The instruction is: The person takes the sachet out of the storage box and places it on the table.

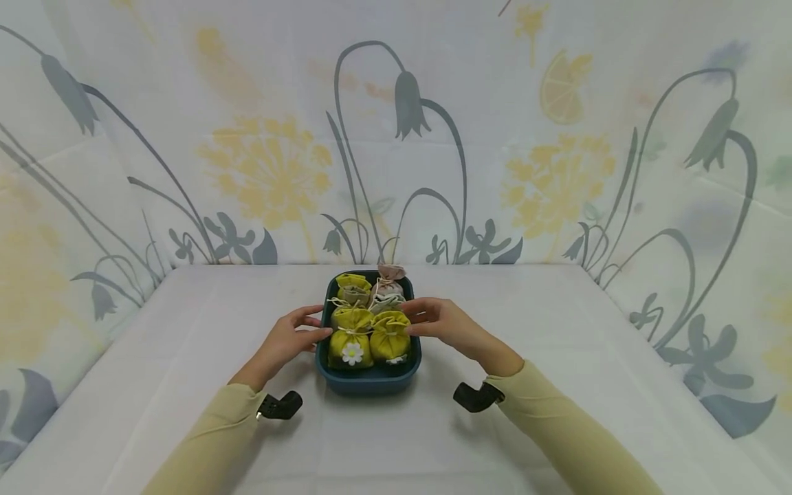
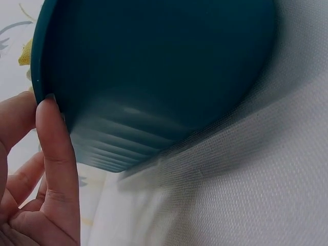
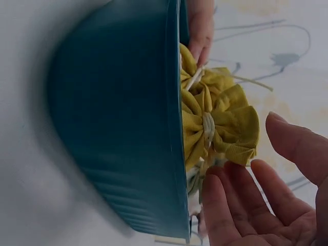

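Note:
A dark teal plastic bin holds several small drawstring pouches. Two yellow-green pouches stand in its near half; the left pouch bears a white daisy, and the right pouch has a white flower partly showing low down. Behind them are another yellow-green pouch and a pinkish pouch. My left hand holds the bin's left rim between thumb and fingers. My right hand is over the right rim, its fingers loosely bent beside the right yellow-green pouch's gathered top, thumb apart from it.
The bin rests on a white cloth-covered table. Behind and at both sides hangs a flower-printed cloth. A black wrist camera mount sticks out from the left sleeve, another black mount from the right sleeve.

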Motion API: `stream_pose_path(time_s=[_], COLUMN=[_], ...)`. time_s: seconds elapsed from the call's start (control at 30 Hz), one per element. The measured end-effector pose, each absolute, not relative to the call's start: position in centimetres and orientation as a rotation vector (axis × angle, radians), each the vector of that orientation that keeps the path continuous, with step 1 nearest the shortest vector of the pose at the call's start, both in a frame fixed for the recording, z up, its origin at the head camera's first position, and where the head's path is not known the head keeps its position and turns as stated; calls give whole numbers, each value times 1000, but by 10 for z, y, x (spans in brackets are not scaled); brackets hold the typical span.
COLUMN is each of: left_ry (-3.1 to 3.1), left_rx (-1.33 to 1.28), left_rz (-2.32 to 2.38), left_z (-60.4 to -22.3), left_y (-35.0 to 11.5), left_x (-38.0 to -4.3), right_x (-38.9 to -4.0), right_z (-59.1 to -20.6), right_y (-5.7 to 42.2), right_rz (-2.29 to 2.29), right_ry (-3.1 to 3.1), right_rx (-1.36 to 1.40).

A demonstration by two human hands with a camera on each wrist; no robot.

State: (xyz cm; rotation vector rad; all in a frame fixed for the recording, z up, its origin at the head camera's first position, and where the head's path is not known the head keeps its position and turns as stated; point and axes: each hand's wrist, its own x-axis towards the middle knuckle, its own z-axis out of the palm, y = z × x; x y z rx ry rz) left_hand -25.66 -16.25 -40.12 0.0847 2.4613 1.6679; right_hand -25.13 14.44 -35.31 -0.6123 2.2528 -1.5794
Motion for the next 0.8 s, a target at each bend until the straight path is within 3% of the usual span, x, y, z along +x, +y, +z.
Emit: stream_pose_path(time_s=[0.8], left_ry=[2436], left_rx=[99], left_rz=[1678], left_z=[-401], left_y=[-164], left_x=[-255], right_x=[-271], right_z=[-356], right_y=[119], right_rz=[-1467], right_ry=[2257], right_rx=[-615])
